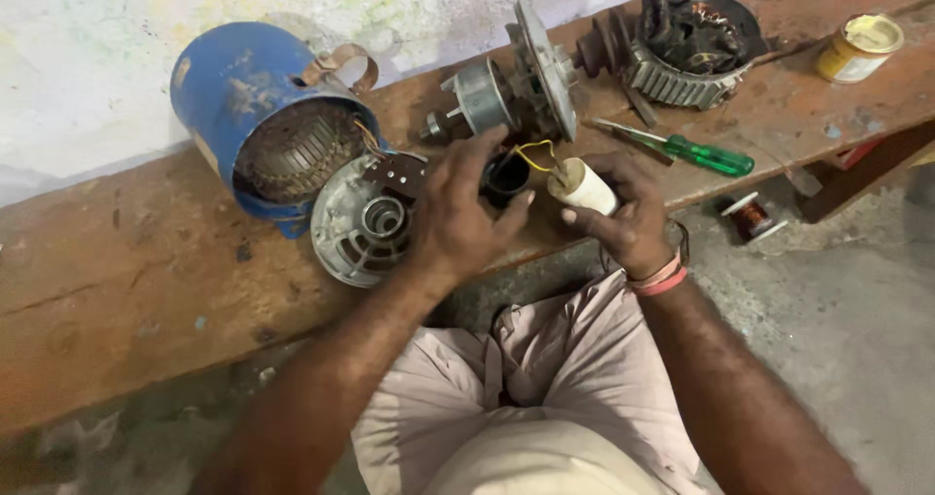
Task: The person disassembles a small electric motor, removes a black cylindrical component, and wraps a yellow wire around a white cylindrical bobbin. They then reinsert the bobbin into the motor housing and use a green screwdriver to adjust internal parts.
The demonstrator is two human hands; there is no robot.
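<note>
Right hand (623,218) gripping white capacitor (584,185), steadying yellow leads (534,152); left hand (458,213) pinching black cap (505,177) near motor end cover (365,222), freeing wires.

— What does the right hand (623,218) hold?
— A small cream-white cylinder capacitor (587,186), tilted, with yellow wires (534,151) looping from its top end.
— And the left hand (458,213)?
— It rests on a black round cap (505,176), open end up, at the tabletop (146,261) edge, just beside the capacitor.
</note>
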